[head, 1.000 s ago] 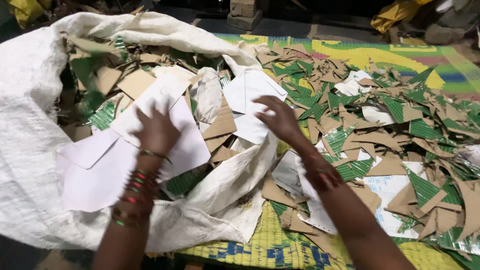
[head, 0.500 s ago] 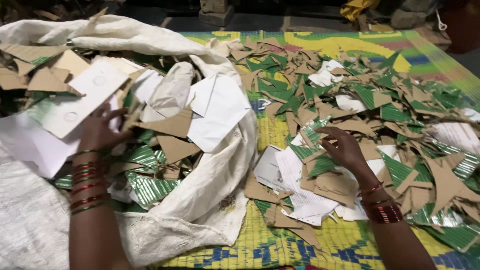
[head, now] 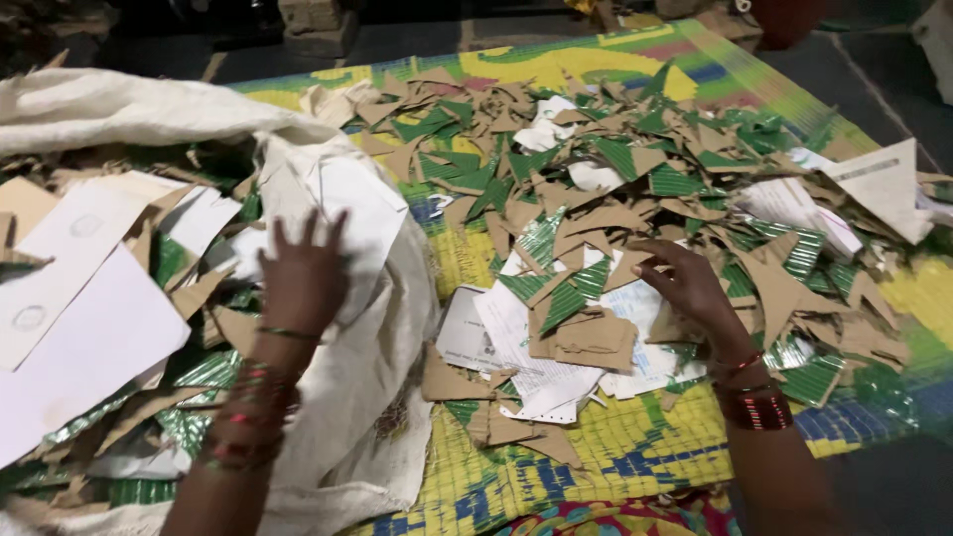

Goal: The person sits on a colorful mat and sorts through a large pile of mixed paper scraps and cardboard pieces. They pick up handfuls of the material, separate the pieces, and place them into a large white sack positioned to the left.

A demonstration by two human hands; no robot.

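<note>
Head view: white sack (head: 357, 367) at 9 o'clock is filled with card scraps (head: 119, 298); left hand (head: 303, 273) is spread flat on them, right hand (head: 690, 288) is loosely opened on mat pile (head: 615, 189).

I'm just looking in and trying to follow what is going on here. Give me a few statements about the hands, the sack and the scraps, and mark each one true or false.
1. The left hand lies flat, fingers spread, on white paper at the mouth of the white sack. True.
2. The right hand is inside the sack. False: it rests on the pile of cardboard scraps spread over the mat.
3. The scraps are brown and green, with some white paper among them. True.
4. The woven mat is plain grey. False: it is patterned in yellow, green and blue.
5. Both wrists are bare. False: both wear bangles.
</note>
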